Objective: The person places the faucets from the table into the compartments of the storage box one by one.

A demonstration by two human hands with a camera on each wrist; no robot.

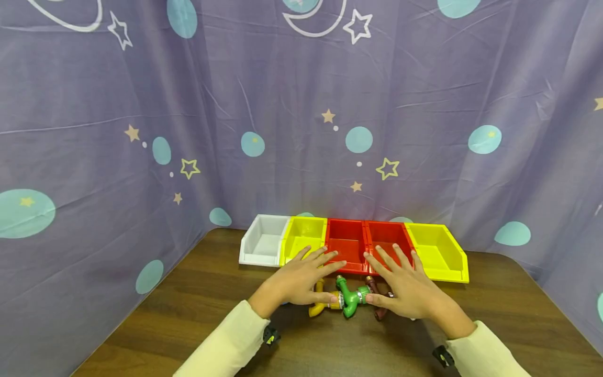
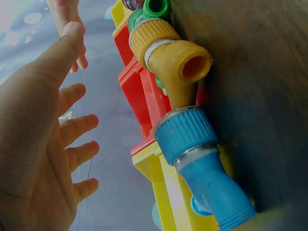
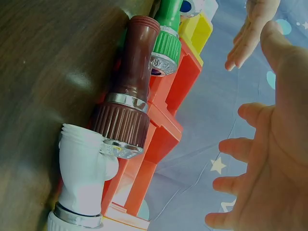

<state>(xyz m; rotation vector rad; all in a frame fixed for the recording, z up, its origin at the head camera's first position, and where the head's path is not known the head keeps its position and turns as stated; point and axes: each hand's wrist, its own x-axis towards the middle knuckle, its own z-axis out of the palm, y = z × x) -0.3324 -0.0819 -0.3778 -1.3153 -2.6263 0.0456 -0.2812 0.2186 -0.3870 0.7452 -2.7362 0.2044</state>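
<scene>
We see the left hand and the right hand raised over the worktop, palms down. Each has its fingers spread apart and fairly straight, thumb pointing inward, and neither has hold of anything. Our wrist views show a gap between the fingers and the things beneath.

Under and between the hands we have a row of tap-shaped plastic fittings on the worktop. From left to right we count a blue fitting, mostly hidden by the left hand in the head view, a yellow-orange fitting, a green fitting, a brown fitting and a white fitting, nearly all behind the right hand in the head view. They lie close together, with ribbed collars; we cannot tell whether every neighbour touches.

Just beyond the row we find joined bins: a white bin, a yellow one, two red bins and another yellow at the right end. A purple curtain with stars and moons hangs behind. We notice cream sleeves on both arms.
</scene>
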